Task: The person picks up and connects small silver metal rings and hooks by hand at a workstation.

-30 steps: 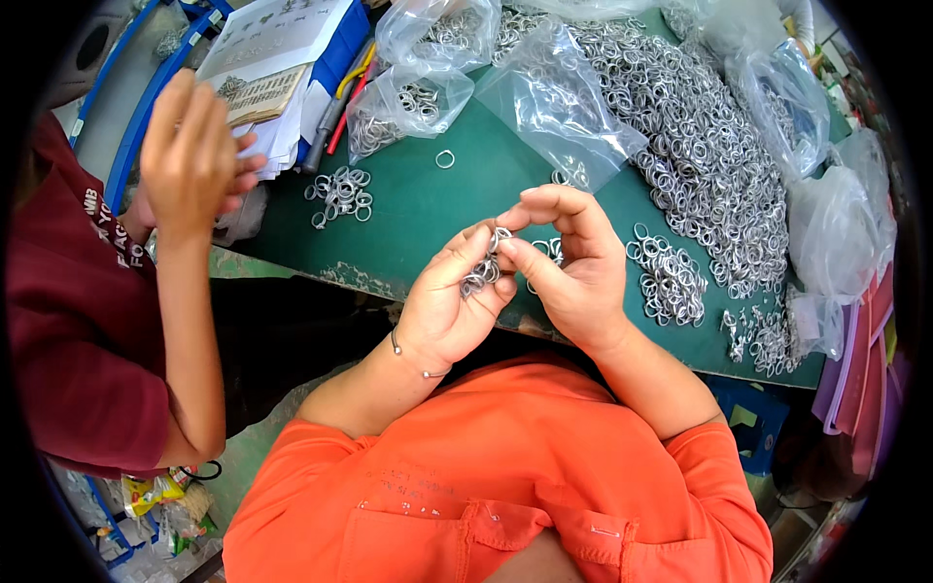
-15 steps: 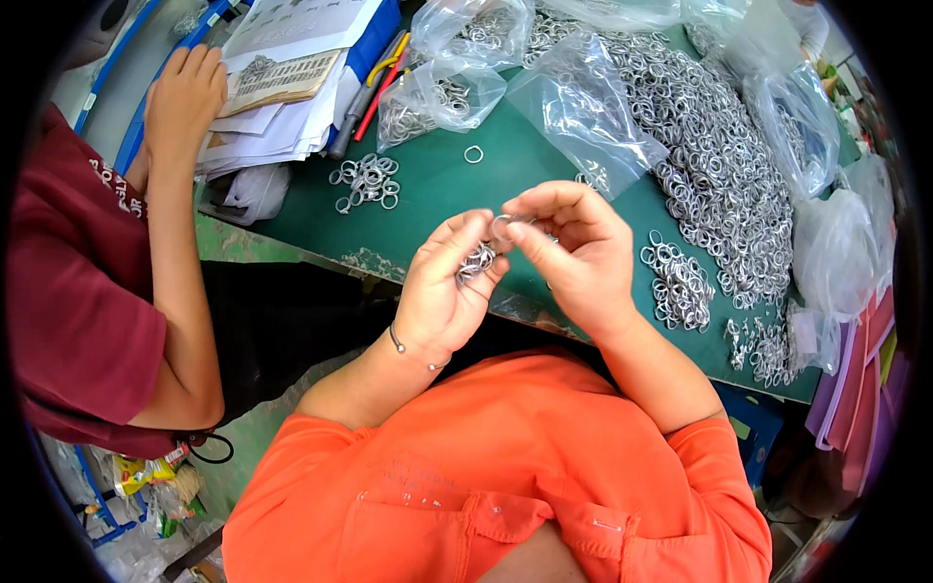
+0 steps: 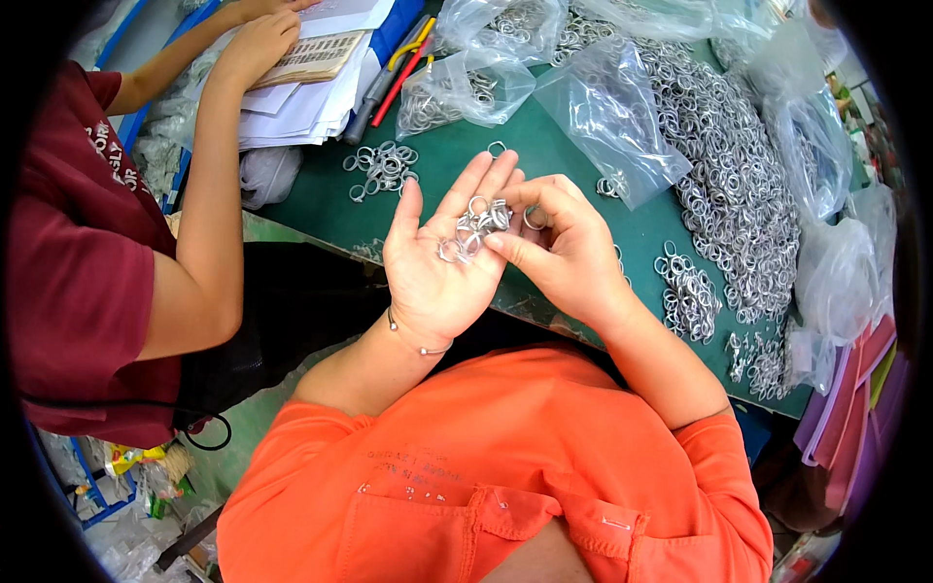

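My left hand (image 3: 437, 257) is turned palm up with its fingers stretched out, holding a small heap of silver metal rings (image 3: 468, 231) on the palm and finger bases. Over that heap, the thumb and forefinger of my right hand (image 3: 564, 243) close in a pinch at the rings' right side. One metal ring (image 3: 535, 217) shows inside the curl of the right fingers; the fingers partly hide what else they touch. Just beyond my left fingertips a single ring (image 3: 497, 149) lies on the green table (image 3: 321, 209). A loose cluster of rings (image 3: 382, 167) lies farther left.
A large mound of rings (image 3: 729, 175) covers the table's right side, with a smaller pile (image 3: 688, 296) nearer me. Clear plastic bags (image 3: 612, 121) lie at the back. Beside papers (image 3: 311, 107) are pliers (image 3: 408, 53) and a red pen (image 3: 397, 95). A person in maroon (image 3: 87, 291) works at left.
My left hand has opened from a cupped grip to a flat palm, exposing the rings. My right hand has come down to them. The co-worker's hand has moved over the papers.
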Available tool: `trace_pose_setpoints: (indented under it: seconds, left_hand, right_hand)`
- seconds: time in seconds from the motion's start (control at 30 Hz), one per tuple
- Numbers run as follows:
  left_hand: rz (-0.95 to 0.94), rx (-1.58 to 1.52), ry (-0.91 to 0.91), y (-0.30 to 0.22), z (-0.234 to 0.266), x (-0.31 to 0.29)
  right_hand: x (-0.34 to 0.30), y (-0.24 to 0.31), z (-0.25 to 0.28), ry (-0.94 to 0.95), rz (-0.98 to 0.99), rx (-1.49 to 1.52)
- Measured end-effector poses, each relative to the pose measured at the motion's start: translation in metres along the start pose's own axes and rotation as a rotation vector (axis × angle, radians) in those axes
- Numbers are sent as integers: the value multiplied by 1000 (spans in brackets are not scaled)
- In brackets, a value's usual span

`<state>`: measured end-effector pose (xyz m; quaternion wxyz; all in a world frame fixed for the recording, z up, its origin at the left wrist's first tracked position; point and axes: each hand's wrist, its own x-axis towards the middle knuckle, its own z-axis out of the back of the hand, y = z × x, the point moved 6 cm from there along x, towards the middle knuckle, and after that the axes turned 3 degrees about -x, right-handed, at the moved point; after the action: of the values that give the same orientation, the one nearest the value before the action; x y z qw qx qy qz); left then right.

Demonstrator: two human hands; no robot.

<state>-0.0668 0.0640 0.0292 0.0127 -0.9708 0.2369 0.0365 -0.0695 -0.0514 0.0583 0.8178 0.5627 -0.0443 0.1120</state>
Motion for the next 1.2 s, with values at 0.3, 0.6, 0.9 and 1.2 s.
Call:
trace_pose_setpoints:
  seconds: [0.3,0.6,0.9,1.2]
  left_hand:
    - [5,1,-10,-8,-1,7]
    - [-48,-40,-25,-14,0,11]
    - [-260,345,-11,-7,-8,20]
    - [-346,807,-13,3,-19,24]
  right_hand:
    - [7,-15,-10,-77,-63,221]
    - [6,-22,-15,46,-190,224]
    - [7,-24,-36,-59,-302,600]
    - [13,-28,-51,-164,-484,1142]
